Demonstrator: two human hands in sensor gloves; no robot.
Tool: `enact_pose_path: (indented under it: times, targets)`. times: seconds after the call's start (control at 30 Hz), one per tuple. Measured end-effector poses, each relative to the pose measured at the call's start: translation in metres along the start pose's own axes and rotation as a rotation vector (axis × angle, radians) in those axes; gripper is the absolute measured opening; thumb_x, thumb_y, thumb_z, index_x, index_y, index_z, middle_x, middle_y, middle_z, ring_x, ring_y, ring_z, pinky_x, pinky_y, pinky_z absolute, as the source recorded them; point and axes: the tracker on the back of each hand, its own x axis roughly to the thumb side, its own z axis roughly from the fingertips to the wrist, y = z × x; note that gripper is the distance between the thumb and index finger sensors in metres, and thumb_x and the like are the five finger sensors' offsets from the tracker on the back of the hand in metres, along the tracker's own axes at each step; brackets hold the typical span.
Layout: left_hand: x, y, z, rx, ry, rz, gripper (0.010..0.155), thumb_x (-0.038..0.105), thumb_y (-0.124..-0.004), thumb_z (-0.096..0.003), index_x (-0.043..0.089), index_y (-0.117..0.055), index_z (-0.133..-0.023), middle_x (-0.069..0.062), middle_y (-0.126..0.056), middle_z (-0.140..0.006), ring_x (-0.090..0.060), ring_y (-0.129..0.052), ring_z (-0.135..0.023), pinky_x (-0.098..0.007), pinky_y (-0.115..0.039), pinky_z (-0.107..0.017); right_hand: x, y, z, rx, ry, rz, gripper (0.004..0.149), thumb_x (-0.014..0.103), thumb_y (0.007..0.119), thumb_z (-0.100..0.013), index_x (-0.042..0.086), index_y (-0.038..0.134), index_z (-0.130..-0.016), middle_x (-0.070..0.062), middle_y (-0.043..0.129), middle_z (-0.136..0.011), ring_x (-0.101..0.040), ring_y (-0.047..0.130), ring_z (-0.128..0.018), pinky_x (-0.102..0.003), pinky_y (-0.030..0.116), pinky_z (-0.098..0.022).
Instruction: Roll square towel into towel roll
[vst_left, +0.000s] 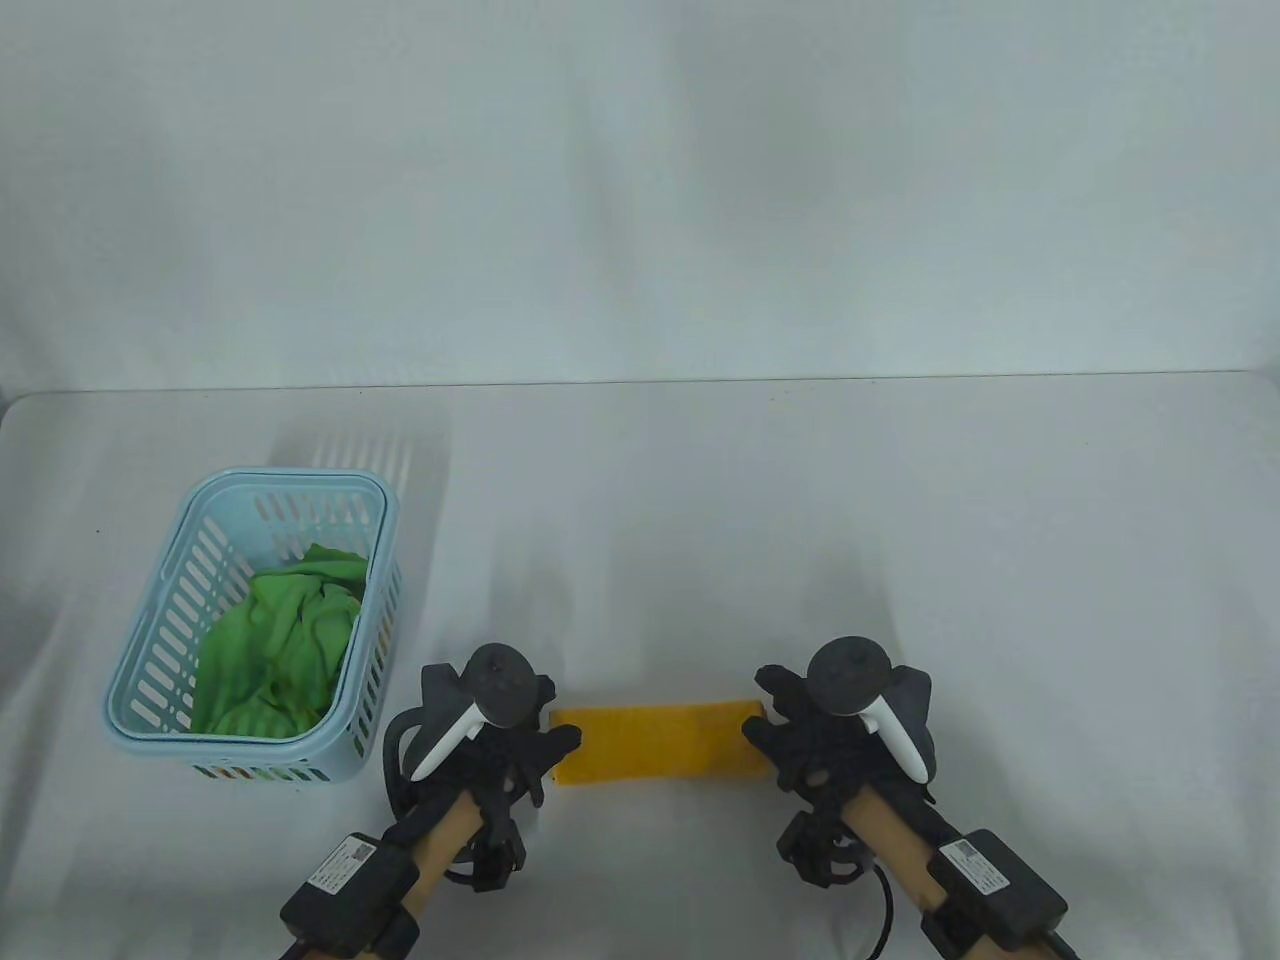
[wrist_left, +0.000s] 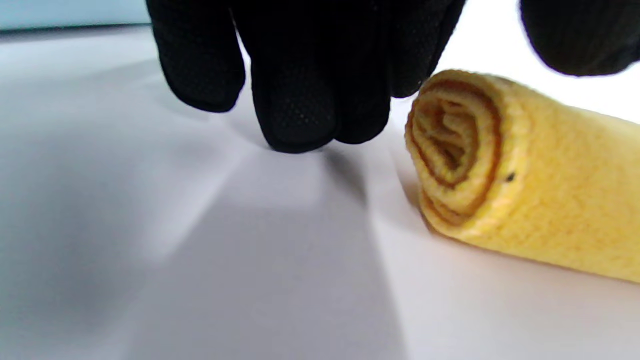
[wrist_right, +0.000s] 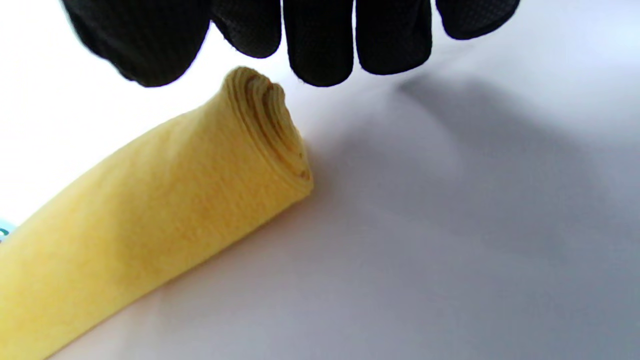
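Two gloved hands sit low by the table's near edge. Left hand (vst_left: 495, 745) and right hand (vst_left: 830, 740) hang loose, holding nothing, at 9 and 3 o'clock of the yellow towel roll (vst_left: 655, 742). Pat both ends even, so the coil stays tight. Blue basket (vst_left: 150, 640) holds green cloth (vst_left: 280, 640).

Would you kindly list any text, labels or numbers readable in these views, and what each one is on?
No text can be read in any view.
Left wrist unit: a white label with a code square, print too small to read.
Right wrist unit: a similar white label, also too small to read.
Yellow towel roll, basket, green cloth: no print visible.
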Motion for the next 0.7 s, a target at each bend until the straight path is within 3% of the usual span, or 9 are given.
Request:
enact_pose_path:
  times: [0.27, 0.7]
  targets:
    - [0.008, 0.006, 0.008, 0.069, -0.04, -0.073, 0.082, 0.066, -0.073, -0.0315, 0.032, -0.06, -0.104, 0.004, -0.077, -0.103, -0.026, -0.088, -0.089, -0.052, -0.071, -0.069, 0.006, -0.006, 0.005, -0.031, -0.038, 0.046, 0.074, 0.054, 0.081, -0.03, 0.036, 0.054, -0.096, 0.003, 0.064, -0.102, -0.033, 0.062, -0.097, -0.059, 0.054, -0.07]
    - [0.027, 0.035, 0.039, 0.304, -0.136, -0.176, 0.085, 0.069, -0.073, -0.0301, 0.033, -0.057, -0.105, 0.004, -0.072, -0.107, -0.028, -0.082, -0.096, -0.055, -0.067, -0.072, 0.03, -0.006, 0.025, -0.081, -0.2, 0.174, 0.08, 0.053, 0.084, -0.028, 0.037, 0.047, -0.098, 0.005, 0.05, -0.108, -0.033, 0.046, -0.106, -0.062, 0.042, -0.074]
